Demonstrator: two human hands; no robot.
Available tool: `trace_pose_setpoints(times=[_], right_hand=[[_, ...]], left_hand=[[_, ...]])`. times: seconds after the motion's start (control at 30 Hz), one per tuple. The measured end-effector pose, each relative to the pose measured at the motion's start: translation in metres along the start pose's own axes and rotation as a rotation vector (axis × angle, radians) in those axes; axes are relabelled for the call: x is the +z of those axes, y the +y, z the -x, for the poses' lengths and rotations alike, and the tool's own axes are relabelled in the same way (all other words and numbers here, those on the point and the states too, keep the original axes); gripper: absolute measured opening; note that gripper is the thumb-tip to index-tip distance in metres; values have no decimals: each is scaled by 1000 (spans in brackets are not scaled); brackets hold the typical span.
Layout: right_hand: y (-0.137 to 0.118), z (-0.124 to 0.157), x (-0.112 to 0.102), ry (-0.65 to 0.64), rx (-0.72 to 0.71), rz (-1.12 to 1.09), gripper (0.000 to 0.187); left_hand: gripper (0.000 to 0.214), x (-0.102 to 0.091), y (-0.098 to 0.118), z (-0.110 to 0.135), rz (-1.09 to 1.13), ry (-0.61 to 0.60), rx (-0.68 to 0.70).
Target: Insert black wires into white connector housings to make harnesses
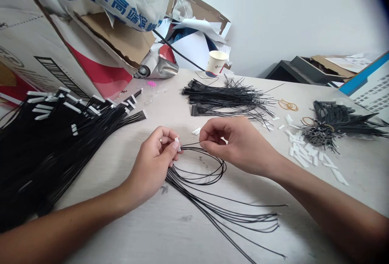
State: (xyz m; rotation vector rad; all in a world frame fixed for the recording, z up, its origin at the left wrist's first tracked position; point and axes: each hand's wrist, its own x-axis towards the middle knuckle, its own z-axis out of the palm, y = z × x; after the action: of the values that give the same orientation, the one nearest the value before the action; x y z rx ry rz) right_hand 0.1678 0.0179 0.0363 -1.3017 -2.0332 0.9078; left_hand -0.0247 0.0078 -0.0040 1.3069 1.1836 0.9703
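My left hand is closed, pinching a small white connector housing between thumb and fingers. Thin black wires run from that hand; some loop round to the right and back to the housing. Others trail loose over the table toward the lower right, with small crimped ends. My right hand pinches one black wire to the right of the housing. Its fingertips are partly hidden, so the wire's exact grip point cannot be seen. A few white housings lie just behind, between the hands.
Finished-looking black wire harnesses with white connectors heap at left. Black wire bundles lie at the back. Loose white housings and a tied wire bundle are at right. A paper cup and cartons stand behind.
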Motion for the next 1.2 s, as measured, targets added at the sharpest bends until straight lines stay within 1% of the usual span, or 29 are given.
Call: trace_pose_setpoints(times=[0.33,0.5,0.67,0.8,0.9,1.07,1.2], right_hand=[[-4,-1,1,-27,27,17,15],[-8,-1,2,-30,13,31,16],[-5,-2,4,-25,21,0,15],[-3,-2,5,-79,57,-31,15],[-2,-1,5,-104,39,-52,16],[-1,-1,7,-97,90,-124,13],[-2,-1,10,-43,102,-64,13]], left_hand=[[4,-2,-3,0,21,0,-18],[6,-3,0,1,24,11,-21],[6,-1,2,2,23,24,-27],[5,-1,1,1,-1,16,-24],[5,-1,1,1,-15,1,-17],[4,-2,0,1,-32,-6,-21],[4,-2,-1,1,-32,-13,-11]])
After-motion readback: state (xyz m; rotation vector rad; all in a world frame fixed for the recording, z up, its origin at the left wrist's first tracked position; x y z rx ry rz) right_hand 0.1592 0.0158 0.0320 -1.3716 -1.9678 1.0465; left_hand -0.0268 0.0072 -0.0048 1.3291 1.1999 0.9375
